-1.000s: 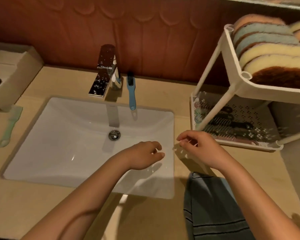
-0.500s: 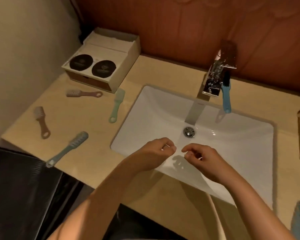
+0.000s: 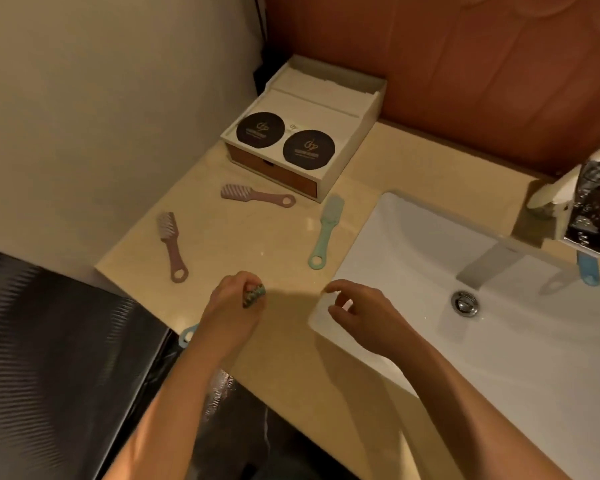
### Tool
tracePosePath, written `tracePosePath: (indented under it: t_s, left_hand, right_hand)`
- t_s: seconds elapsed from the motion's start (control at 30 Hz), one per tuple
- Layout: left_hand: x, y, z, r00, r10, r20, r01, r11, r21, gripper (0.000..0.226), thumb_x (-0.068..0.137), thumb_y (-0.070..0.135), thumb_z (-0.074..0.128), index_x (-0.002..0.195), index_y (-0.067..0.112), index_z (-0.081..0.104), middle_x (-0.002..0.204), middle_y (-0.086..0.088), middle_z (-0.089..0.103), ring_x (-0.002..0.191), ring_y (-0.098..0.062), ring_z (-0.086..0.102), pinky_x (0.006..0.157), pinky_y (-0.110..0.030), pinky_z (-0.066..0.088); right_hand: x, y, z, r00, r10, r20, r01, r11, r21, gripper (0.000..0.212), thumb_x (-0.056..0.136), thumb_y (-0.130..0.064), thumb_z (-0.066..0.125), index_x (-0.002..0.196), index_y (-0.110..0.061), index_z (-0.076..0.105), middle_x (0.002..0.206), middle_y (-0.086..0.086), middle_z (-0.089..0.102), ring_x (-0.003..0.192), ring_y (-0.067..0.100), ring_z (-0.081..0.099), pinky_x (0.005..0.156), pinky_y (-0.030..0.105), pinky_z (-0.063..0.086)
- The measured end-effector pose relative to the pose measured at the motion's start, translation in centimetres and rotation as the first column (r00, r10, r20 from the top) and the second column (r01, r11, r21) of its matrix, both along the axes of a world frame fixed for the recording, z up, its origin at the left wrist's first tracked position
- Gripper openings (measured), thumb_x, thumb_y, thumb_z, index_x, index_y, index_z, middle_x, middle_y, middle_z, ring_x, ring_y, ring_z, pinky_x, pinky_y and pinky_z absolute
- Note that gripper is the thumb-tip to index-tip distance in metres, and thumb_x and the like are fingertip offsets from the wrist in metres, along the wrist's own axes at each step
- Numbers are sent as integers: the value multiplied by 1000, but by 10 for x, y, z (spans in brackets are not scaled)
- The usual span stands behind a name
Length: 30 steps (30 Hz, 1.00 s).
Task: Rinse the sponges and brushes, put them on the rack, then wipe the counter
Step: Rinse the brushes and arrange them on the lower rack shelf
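Left hand (image 3: pixel 232 308) is curled down over the head of a blue-grey brush (image 3: pixel 254 295) at the front edge of the desk (image 3: pixel 284 355), fingers closed around the bristle end, while the handle loop pokes out behind the wrist toward the desk's edge. Right hand (image 3: pixel 359 315) hovers over the near-left corner of the sink (image 3: pixel 413 237), loosely open, fingers half bent, holding nothing. Farther out on the desk lie 3 more brushes: a mint-green brush (image 3: pixel 324 233) just beside the sink rim, a pink brush (image 3: pixel 255 195) in front of the white box (image 3: pixel 340 109), and another pink brush (image 3: pixel 171 242) nearer the wall. A blue brush (image 3: pixel 587 270) hangs or leans under the faucet (image 3: pixel 589 209). These brushes look light and rigid, probably plastic, with stiff handles ending in a hanging loop; the handle is likely the surest place to take hold, since wet bristles would flex and slip. The rack is out of view, as are the sponges. On the box sit 2 black round discs (image 3: pixel 284 138) bearing a small gold emblem with lettering beneath, too small to read.
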<state>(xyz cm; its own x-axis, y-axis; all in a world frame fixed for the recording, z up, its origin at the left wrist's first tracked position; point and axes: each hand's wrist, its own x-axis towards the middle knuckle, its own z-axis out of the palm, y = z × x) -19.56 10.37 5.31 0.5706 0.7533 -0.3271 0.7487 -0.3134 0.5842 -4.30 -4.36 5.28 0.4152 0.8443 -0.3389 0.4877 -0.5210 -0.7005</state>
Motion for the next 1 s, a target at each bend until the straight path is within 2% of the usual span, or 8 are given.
tracePosePath:
  t_s: [0.07, 0.17, 0.27, 0.4, 0.6, 0.77, 0.87, 1.0]
  left_hand:
    - [-7, 13, -5, 997, 74, 10, -74, 997, 32, 19, 86, 22, 61, 101, 25, 51, 94, 7, 45, 99, -22, 51, 78, -28, 38]
    - [-14, 24, -13, 980, 80, -182, -64, 994, 91, 41, 82, 36, 64, 116, 22, 47, 110, 1, 46, 111, -23, 45, 89, -35, 41]
    - [-14, 25, -18, 952, 25, -304, 23, 988, 155, 53, 78, 44, 65, 121, 19, 47, 119, -3, 46, 113, -25, 43, 89, -36, 42]
    - [-10, 26, -23, 938, -52, -343, 132, 968, 212, 49, 77, 44, 65, 115, 20, 47, 119, -3, 45, 111, -24, 43, 86, -34, 42]
    - [-5, 29, -27, 953, -70, -295, 144, 961, 235, 31, 80, 36, 63, 101, 18, 49, 113, -3, 45, 106, -21, 42, 79, -32, 40]
    - [1, 24, -21, 978, -74, -193, 120, 963, 241, 25, 83, 33, 59, 88, 20, 39, 98, 0, 45, 93, -21, 45, 65, -32, 35]
    - [7, 22, -14, 994, -51, -95, 68, 981, 183, 26, 84, 37, 58, 84, 21, 37, 81, 1, 51, 72, -18, 51, 53, -31, 29]
    - [21, 17, 1, 999, -48, 21, 44, 983, 177, 30, 83, 38, 61, 88, 21, 37, 74, 2, 57, 67, -21, 55, 51, -32, 32]
  right_hand:
    - [2, 19, -4, 997, -15, 81, 16, 1000, -6, 32, 93, -25, 50, 126, -25, 51, 110, 0, 63, 88, 16, 54, 80, 32, 47]
    - [6, 41, -12, 980, -6, 199, 26, 995, -93, 38, 95, -24, 45, 133, -26, 40, 111, 5, 61, 90, 25, 59, 74, 36, 50]
    - [6, 53, -21, 959, 9, 283, 42, 984, -174, 37, 95, -22, 35, 132, -27, 33, 110, 9, 62, 80, 28, 59, 68, 39, 53]
    - [9, 58, -28, 945, 29, 326, 41, 978, -205, 29, 96, -23, 31, 125, -24, 36, 110, 10, 63, 74, 26, 58, 64, 37, 53]
    - [11, 54, -37, 938, 18, 346, 54, 978, -199, 14, 95, -30, 33, 100, -20, 42, 102, 9, 64, 71, 29, 57, 61, 40, 52]
    - [5, 44, -37, 969, -129, 212, 138, 990, -30, 15, 92, -24, 44, 80, -15, 43, 76, 6, 59, 67, 29, 53, 54, 36, 37]
    - [3, 40, -27, 972, -221, 80, 213, 972, 94, 6, 92, -21, 49, 97, -22, 48, 85, 3, 61, 71, 24, 56, 61, 40, 47]
    - [6, 27, -10, 942, -326, -79, 335, 922, 192, 32, 94, -20, 49, 125, -25, 44, 91, 1, 64, 79, 16, 62, 65, 32, 52]
